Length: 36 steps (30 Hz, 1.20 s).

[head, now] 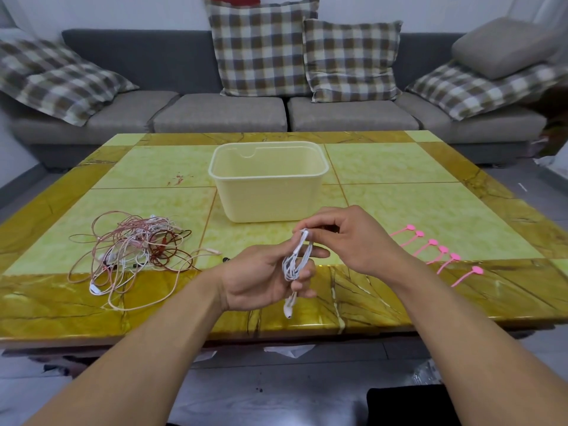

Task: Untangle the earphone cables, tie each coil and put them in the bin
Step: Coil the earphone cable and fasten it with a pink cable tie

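Note:
A white earphone cable [295,259] is gathered into a small coil over the near edge of the table. My left hand [261,278] grips the lower part of that coil, and an earbud [288,309] dangles below the fingers. My right hand [347,238] pinches the top of the same coil from the right. A tangle of pink, white and dark red earphone cables [132,253] lies on the table to the left. The cream plastic bin [267,182] stands behind my hands, open and with nothing in it. Several pink cable ties [436,253] lie in a row on the right.
The work surface is a yellow-green tiled coffee table [399,167] with a brown border. A grey sofa [224,112] with checked cushions [261,47] runs along the far side. Scraps of plastic lie on the floor under the near table edge.

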### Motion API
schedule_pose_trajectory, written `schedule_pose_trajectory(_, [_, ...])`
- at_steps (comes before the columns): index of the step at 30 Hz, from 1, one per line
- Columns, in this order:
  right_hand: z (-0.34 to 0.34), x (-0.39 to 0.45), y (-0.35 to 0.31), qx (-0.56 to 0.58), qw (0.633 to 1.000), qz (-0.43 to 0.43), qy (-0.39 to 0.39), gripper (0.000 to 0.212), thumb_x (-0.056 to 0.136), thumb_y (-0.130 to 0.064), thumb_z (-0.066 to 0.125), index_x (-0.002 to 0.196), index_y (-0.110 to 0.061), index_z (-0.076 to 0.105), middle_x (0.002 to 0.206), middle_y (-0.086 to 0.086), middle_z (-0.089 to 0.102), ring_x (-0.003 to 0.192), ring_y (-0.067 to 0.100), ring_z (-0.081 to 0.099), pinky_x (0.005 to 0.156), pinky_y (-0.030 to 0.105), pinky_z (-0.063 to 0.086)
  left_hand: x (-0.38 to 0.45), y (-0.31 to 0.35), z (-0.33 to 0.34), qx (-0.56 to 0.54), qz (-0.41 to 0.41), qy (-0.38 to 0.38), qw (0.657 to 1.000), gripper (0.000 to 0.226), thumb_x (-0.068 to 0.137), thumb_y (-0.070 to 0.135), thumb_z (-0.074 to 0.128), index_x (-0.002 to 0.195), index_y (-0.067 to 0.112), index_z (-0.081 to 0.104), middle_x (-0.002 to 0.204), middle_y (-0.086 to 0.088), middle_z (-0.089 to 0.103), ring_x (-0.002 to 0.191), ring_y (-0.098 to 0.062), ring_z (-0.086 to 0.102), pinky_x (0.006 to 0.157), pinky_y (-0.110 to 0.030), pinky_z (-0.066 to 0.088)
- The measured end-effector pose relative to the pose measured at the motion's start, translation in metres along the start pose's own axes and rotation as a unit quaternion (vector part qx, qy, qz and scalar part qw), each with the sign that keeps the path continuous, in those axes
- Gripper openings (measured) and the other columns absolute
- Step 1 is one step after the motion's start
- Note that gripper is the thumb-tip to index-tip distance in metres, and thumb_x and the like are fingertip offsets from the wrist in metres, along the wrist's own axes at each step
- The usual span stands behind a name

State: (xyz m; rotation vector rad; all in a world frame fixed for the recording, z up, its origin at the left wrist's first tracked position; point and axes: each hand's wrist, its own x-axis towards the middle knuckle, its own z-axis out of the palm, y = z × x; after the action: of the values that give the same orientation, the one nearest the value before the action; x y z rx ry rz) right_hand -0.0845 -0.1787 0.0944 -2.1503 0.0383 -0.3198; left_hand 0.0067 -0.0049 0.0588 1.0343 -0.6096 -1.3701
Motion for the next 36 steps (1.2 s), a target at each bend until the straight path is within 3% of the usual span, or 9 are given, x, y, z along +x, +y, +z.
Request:
schedule_pose_trajectory(2, [-0.002, -0.001, -0.001, 0.048, 0.999, 0.014, -0.006, 0.018, 0.095, -0.008, 0.069, 0.103, -0.021, 0.079, 0.09, -0.006, 0.076, 0.083, 0.001, 0.07, 0.073, 0.015, 0.052, 0.0, 0.0, 0.001, -0.004, 0.002, 0.009, 1.0, 0.054, 0.105, 0.043, 0.041, 0.136, 0.001, 0.055, 0.08, -0.003, 0.054, 0.065, -0.014, 0.047, 0.076, -0.033, 0.046])
schedule_pose_trajectory(5, [-0.001, -0.003, -0.001, 0.11, 0.993, 0.032, -0.019, 0.024, 0.095, 0.001, 0.066, 0.113, -0.014, 0.072, 0.087, 0.01, 0.071, 0.074, 0.004, 0.067, 0.068, 0.017, 0.053, 0.0, -0.002, -0.002, -0.008, 0.006, 0.017, 1.0, 0.051, 0.105, 0.037, 0.043, 0.138, 0.001, 0.055, 0.086, -0.003, 0.055, 0.066, -0.013, 0.045, 0.068, -0.027, 0.039])
schedule_pose_trajectory(11, [-0.002, -0.001, 0.004, 0.089, 0.995, 0.043, -0.019, 0.023, 0.092, -0.006, 0.072, 0.112, -0.018, 0.074, 0.093, 0.004, 0.076, 0.084, 0.016, 0.072, 0.08, 0.026, 0.058, -0.001, -0.002, -0.003, -0.022, 0.03, 0.013, 0.999, 0.03, 0.105, 0.029, 0.045, 0.102, 0.02, 0.074, 0.079, 0.001, 0.043, 0.061, -0.009, 0.029, 0.06, -0.026, 0.023])
schedule_pose_trajectory(15, [-0.001, -0.001, 0.002, 0.011, 0.999, 0.044, -0.027, 0.019, 0.092, -0.009, 0.073, 0.104, -0.022, 0.08, 0.089, -0.005, 0.079, 0.086, 0.009, 0.073, 0.082, 0.025, 0.056, -0.001, -0.002, 0.006, 0.019, -0.014, 0.05, 0.998, 0.061, 0.099, 0.063, 0.04, 0.117, 0.01, 0.065, 0.072, 0.0, 0.024, 0.057, -0.01, 0.015, 0.054, -0.026, 0.015])
schedule_pose_trajectory(19, [-0.001, 0.001, -0.004, -0.07, 0.996, 0.046, -0.037, 0.019, 0.093, -0.013, 0.072, 0.101, -0.028, 0.081, 0.095, -0.015, 0.077, 0.091, -0.005, 0.069, 0.086, 0.018, 0.053, 0.0, -0.007, 0.011, 0.166, -0.035, 0.099, 0.981, 0.067, 0.088, 0.073, 0.047, 0.109, 0.011, 0.061, 0.068, 0.004, 0.03, 0.054, -0.01, 0.021, 0.051, -0.025, 0.021])
schedule_pose_trajectory(24, [0.002, -0.001, -0.003, -0.005, 0.999, 0.049, -0.011, 0.021, 0.094, -0.01, 0.07, 0.101, -0.027, 0.081, 0.094, -0.011, 0.078, 0.093, -0.002, 0.071, 0.087, 0.018, 0.054, 0.001, -0.009, 0.011, 0.136, -0.01, 0.118, 0.984, 0.04, 0.1, 0.048, 0.047, 0.098, 0.011, 0.06, 0.063, 0.004, 0.031, 0.055, -0.011, 0.029, 0.058, -0.025, 0.036])
schedule_pose_trajectory(27, [0.001, -0.002, -0.002, 0.054, 0.997, 0.058, 0.002, 0.021, 0.093, -0.005, 0.071, 0.101, -0.022, 0.081, 0.093, -0.006, 0.079, 0.095, 0.004, 0.073, 0.09, 0.021, 0.055, 0.001, -0.008, 0.014, 0.12, -0.005, 0.1, 0.988, 0.034, 0.103, 0.044, 0.047, 0.089, 0.014, 0.055, 0.062, 0.003, 0.025, 0.052, -0.011, 0.025, 0.056, -0.025, 0.034])
schedule_pose_trajectory(32, [-0.001, -0.003, -0.002, -0.078, 0.996, 0.026, -0.029, 0.023, 0.093, -0.008, 0.071, 0.098, -0.028, 0.081, 0.091, -0.015, 0.074, 0.09, -0.003, 0.067, 0.084, 0.017, 0.05, -0.002, -0.005, 0.008, 0.082, -0.032, 0.07, 0.994, 0.041, 0.103, 0.046, 0.044, 0.099, 0.008, 0.059, 0.064, 0.001, 0.023, 0.05, -0.009, 0.019, 0.045, -0.021, 0.018])
schedule_pose_trajectory(36, [-0.003, -0.012, 0.0, -0.145, 0.988, -0.007, -0.045, 0.022, 0.095, -0.007, 0.068, 0.1, -0.024, 0.081, 0.087, -0.018, 0.067, 0.085, -0.01, 0.06, 0.076, 0.007, 0.041, -0.004, -0.008, 0.01, 0.094, -0.061, 0.048, 0.992, 0.052, 0.106, 0.049, 0.035, 0.107, 0.006, 0.064, 0.066, -0.001, 0.028, 0.052, -0.012, 0.028, 0.055, -0.026, 0.039])
